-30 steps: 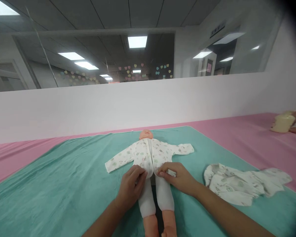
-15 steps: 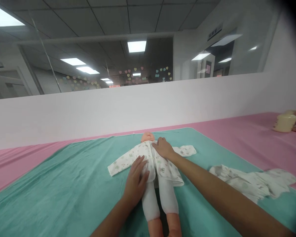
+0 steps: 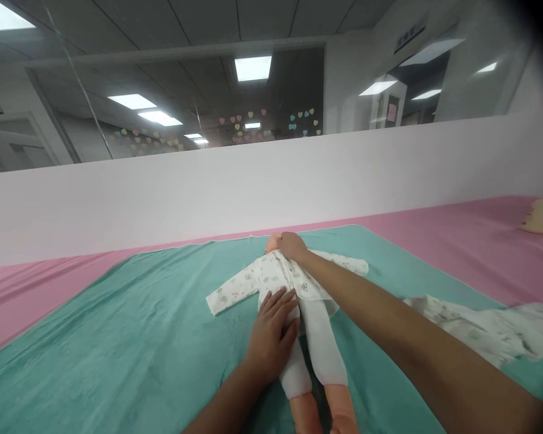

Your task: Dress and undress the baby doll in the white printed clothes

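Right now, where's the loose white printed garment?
In the head view, the crumpled white printed garment lies at the far right on the teal mat near its edge, just beyond the right forearm and right of the baby doll.

Light: dim-ish, even, from ceiling panel lights (image 3: 253, 68) | Shadow: soft, under the doll (image 3: 276, 277) | Edges: bowed, top-right corner dark
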Demonstrator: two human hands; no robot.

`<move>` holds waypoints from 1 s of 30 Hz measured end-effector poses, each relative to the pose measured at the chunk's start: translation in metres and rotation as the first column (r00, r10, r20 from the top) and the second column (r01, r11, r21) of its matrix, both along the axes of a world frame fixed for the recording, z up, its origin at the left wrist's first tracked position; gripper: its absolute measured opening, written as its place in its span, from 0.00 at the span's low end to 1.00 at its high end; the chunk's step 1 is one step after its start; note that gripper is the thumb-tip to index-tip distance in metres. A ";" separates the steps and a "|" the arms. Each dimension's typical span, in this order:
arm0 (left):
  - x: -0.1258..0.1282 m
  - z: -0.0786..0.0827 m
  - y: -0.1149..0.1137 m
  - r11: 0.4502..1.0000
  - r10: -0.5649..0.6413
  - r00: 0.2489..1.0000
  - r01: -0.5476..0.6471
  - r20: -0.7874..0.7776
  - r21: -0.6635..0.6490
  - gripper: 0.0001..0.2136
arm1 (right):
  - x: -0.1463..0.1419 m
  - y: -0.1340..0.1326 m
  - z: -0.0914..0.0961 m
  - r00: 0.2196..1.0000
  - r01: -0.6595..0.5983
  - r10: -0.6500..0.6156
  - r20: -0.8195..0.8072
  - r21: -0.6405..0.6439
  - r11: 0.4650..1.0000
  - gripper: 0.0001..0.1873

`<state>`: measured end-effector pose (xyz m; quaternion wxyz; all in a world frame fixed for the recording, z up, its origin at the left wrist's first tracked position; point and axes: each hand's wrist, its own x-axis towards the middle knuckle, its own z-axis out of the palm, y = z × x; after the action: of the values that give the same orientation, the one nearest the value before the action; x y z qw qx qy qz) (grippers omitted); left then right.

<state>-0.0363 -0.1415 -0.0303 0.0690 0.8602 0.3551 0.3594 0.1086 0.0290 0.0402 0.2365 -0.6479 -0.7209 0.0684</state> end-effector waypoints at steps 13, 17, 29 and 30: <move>0.000 0.002 -0.002 1.000 -0.020 1.000 0.020 0.010 -0.008 0.17 | 0.072 0.012 -0.016 0.993 -0.094 0.087 -0.082 -0.081 0.992 0.09; -0.002 0.001 -0.001 1.000 -0.009 1.000 0.009 -0.007 0.023 0.20 | 0.087 0.015 -0.025 0.966 -0.228 0.195 -0.166 -0.204 0.952 0.13; 0.000 0.007 -0.003 0.998 0.010 1.000 -0.011 -0.004 -0.064 0.19 | 0.097 0.035 -0.027 0.914 -0.385 0.245 -0.325 -0.500 0.776 0.11; 0.000 0.007 -0.003 0.998 0.012 1.000 -0.012 -0.002 -0.066 0.19 | 0.098 0.036 -0.028 0.918 -0.375 0.246 -0.310 -0.483 0.791 0.09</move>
<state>-0.0361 -0.1443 -0.0232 0.0948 0.8557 0.3720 0.3471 0.2066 0.0653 0.0121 0.1146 -0.5471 -0.7375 0.3789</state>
